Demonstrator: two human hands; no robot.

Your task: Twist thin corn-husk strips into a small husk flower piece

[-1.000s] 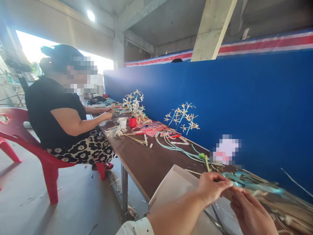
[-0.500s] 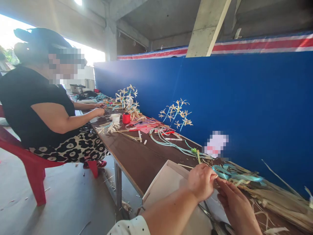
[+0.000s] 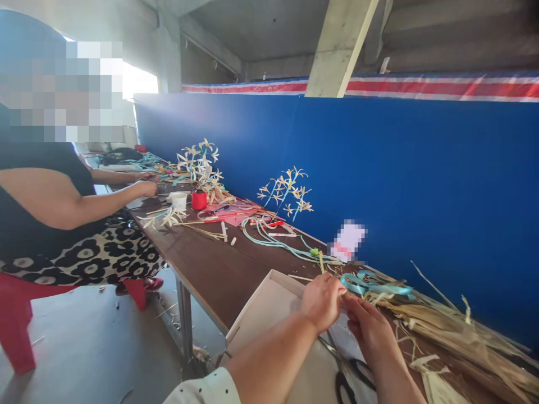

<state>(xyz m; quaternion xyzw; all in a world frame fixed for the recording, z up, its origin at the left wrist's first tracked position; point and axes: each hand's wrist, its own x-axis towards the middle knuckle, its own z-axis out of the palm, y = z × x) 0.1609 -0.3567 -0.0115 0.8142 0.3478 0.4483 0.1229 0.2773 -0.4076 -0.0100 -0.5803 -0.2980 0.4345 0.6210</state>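
My left hand (image 3: 322, 303) is closed in a pinch above the white box. Fingertips of my right hand (image 3: 368, 322) meet it, also closed. A small pale piece seems to lie between them, mostly hidden by the fingers. Just beyond the left knuckles stands a narrow yellowish strip (image 3: 321, 261), beside a bright green bit (image 3: 315, 252); whether it joins what I hold, I cannot tell. Blue ribbon (image 3: 357, 282) lies behind my fingertips. Below my wrists are black-handled scissors (image 3: 345, 367) over the open, shallow white box (image 3: 269, 308).
Dried husk strips (image 3: 455, 331) are heaped at the right against a blue partition (image 3: 400, 185). Pale blue cords (image 3: 269, 238), a red thread spool (image 3: 199, 200), a white cup (image 3: 177, 201) and straw-coloured flowers (image 3: 288, 188) line the table (image 3: 202, 252). A co-worker (image 3: 37, 185) sits at the left.
The view has shifted right, so things appear further left and the co-worker looks nearer. More of the scissors' handles shows. My hands keep their fingertips together.
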